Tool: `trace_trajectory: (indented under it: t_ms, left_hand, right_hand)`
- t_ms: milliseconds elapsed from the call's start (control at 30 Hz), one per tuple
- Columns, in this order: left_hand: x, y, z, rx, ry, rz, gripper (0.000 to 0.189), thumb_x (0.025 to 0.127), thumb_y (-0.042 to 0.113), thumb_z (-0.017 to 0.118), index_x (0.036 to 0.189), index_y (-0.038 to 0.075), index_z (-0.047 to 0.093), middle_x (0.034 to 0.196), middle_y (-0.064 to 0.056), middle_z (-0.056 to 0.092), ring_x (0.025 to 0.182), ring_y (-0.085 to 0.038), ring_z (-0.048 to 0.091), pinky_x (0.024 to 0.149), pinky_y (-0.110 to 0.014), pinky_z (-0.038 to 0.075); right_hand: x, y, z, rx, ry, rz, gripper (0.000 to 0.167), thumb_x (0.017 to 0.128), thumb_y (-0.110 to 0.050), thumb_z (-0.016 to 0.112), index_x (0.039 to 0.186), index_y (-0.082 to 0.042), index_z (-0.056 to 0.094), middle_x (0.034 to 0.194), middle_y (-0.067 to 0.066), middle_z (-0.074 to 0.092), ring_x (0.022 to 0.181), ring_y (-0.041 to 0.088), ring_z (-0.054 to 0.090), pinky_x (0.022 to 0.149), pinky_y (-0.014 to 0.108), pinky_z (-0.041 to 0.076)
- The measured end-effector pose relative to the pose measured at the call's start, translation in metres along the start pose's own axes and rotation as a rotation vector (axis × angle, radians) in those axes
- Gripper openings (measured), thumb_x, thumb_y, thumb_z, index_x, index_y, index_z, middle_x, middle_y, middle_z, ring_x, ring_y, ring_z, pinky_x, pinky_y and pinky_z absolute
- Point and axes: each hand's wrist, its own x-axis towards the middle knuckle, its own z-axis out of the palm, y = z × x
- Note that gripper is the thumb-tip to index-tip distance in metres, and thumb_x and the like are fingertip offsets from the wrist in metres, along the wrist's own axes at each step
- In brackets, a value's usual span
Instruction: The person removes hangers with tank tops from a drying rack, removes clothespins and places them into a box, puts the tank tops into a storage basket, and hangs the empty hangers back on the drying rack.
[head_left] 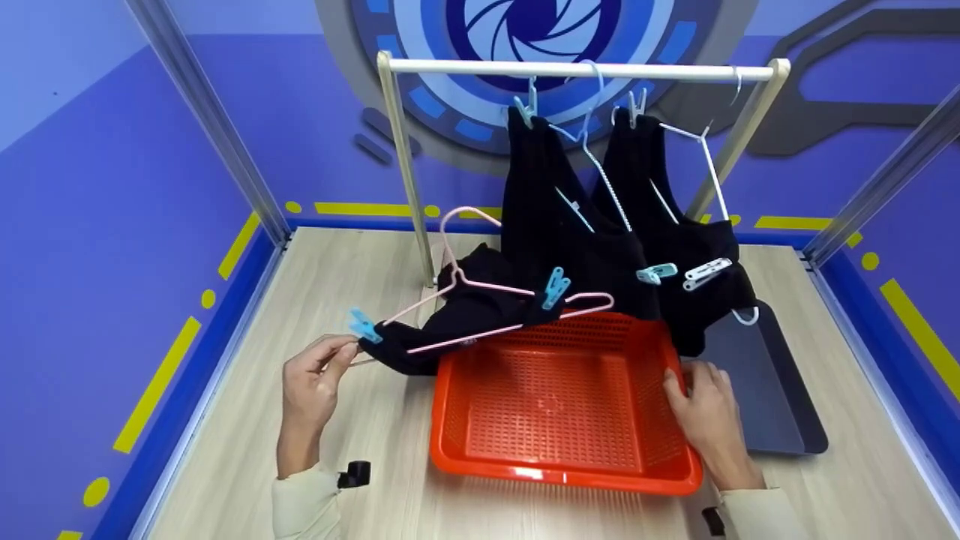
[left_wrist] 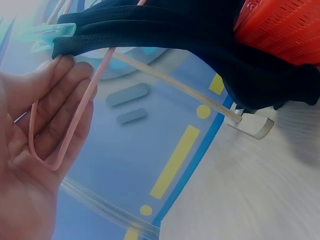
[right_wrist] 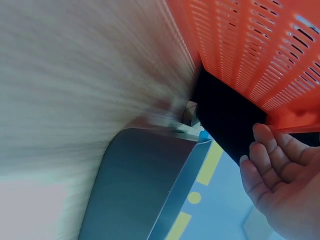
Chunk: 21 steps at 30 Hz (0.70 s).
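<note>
My left hand [head_left: 311,379] pinches the end of a black garment [left_wrist: 145,30] between thumb and fingers, beside a blue clothespin [head_left: 364,325]. The garment hangs on a pink hanger [head_left: 420,304], whose rounded end lies across my palm in the left wrist view. Another blue clothespin [head_left: 556,288] clips the garment farther along the hanger. My right hand [head_left: 709,409] grips the right rim of a red basket [head_left: 566,477], thumb inside and fingers outside. The basket is tilted, its front underside showing above the table, and the garment overlaps its back left corner.
Behind the basket stands a rack with a white bar [head_left: 487,67]. Two black tops hang there on a blue hanger [head_left: 600,161] and a white hanger [head_left: 716,180], with clothespins attached. A dark grey tray [head_left: 780,382] lies right of the basket. Blue walls enclose the table.
</note>
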Motion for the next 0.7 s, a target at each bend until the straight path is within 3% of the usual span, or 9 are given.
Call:
trace_trajectory:
  t_ms: [433,700]
  left_hand:
    - [0.006,-0.005,0.018,0.008,-0.067,0.064,0.025,0.089,-0.024,0.069,0.1,-0.004,0.08,0.096,-0.017,0.077,0.09,-0.019,0.073,0.082,-0.018,0.056]
    - [0.009,-0.008,0.033,-0.028,-0.107,0.055,0.023,0.091,-0.02,0.069,0.101,-0.003,0.08,0.097,-0.015,0.076,0.089,-0.02,0.073,0.081,-0.019,0.056]
  right_hand:
    - [0.001,-0.001,0.0,0.007,-0.002,0.012,0.025,0.104,-0.018,0.064,0.107,0.006,0.067,0.104,0.022,0.065,0.094,0.039,0.055,0.079,0.057,0.047]
    - [0.001,0.0,0.0,0.013,-0.012,0.022,0.025,0.104,-0.019,0.064,0.109,0.006,0.067,0.107,0.022,0.066,0.096,0.039,0.055,0.08,0.057,0.047]
